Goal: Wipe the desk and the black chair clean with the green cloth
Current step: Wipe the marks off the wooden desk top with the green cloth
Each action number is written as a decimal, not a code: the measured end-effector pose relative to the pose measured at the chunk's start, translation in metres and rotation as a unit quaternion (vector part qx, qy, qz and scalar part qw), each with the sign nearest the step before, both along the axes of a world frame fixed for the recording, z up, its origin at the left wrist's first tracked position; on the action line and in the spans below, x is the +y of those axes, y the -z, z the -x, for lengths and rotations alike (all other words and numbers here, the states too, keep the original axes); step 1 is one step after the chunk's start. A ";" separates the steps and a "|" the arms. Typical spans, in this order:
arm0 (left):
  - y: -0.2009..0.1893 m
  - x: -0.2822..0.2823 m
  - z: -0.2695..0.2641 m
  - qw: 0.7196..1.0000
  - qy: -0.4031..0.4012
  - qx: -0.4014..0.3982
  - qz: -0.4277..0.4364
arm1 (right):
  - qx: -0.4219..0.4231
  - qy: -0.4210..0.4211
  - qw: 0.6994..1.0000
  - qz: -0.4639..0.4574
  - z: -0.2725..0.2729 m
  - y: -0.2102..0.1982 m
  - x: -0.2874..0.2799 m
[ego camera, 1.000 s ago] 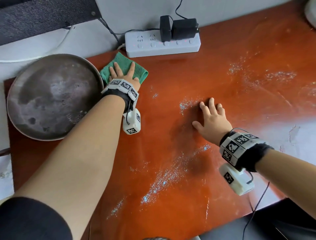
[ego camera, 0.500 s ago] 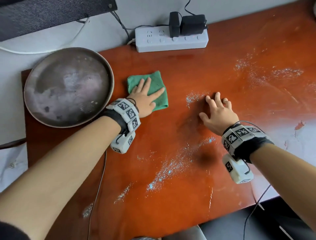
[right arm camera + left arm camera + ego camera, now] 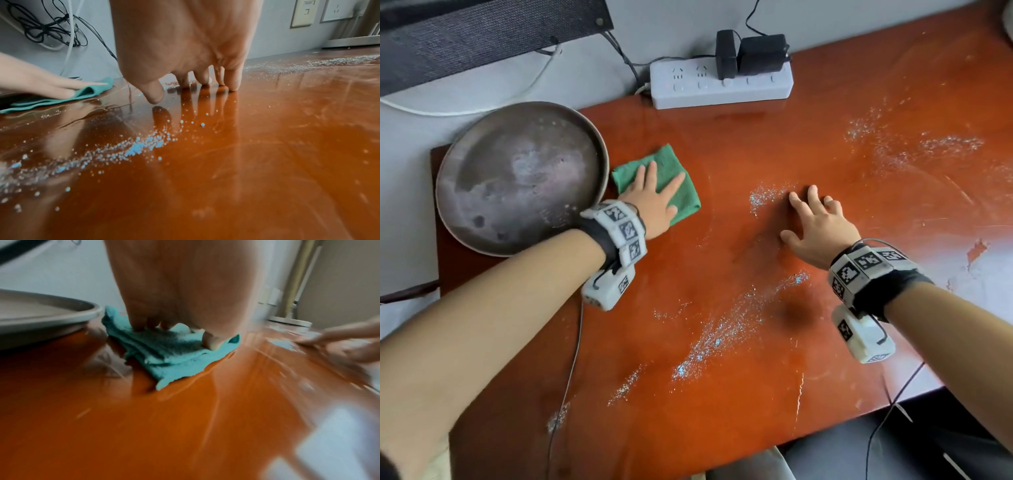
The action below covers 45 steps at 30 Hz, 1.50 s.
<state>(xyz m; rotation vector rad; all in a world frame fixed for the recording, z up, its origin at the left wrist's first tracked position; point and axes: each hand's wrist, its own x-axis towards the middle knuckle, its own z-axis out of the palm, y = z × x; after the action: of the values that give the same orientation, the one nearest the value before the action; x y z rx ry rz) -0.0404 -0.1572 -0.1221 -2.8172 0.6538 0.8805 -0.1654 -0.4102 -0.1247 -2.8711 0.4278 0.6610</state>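
The left hand (image 3: 654, 202) lies flat, fingers straight, pressing the folded green cloth (image 3: 674, 185) onto the orange-brown surface (image 3: 722, 394), just beside the round metal tray (image 3: 517, 178). The cloth's long axis slants from far-left to near-right. The right hand (image 3: 818, 226) rests spread, fingertips (image 3: 232, 86) touching the surface among pale blue granules (image 3: 722, 335), holding nothing.

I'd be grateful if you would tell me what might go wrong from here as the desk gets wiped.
1. The green cloth under the left hand lies right beside the round metal tray; a sweep that way may nudge it.
2. The pale granules lie loose toward the desk front edge; a wipe could push them off.
3. The right hand rests its fingertips by one patch and may spread it.
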 end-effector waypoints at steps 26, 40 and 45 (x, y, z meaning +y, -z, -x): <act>-0.001 -0.024 0.023 0.992 0.074 0.077 0.067 | -0.019 0.045 0.998 -0.041 0.006 0.007 0.004; 0.002 0.025 0.093 0.991 0.103 0.048 0.063 | -0.035 0.080 0.994 -0.062 0.079 0.005 0.025; -0.004 0.045 0.115 0.988 0.156 0.012 0.017 | -0.046 0.083 0.993 -0.070 0.082 0.012 0.026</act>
<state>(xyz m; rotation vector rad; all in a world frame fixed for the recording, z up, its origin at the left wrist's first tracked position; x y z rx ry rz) -0.1550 -0.1126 -0.1180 -2.6318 1.0849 0.8520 -0.2478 -0.3841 -0.1365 -2.6843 0.5752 0.5067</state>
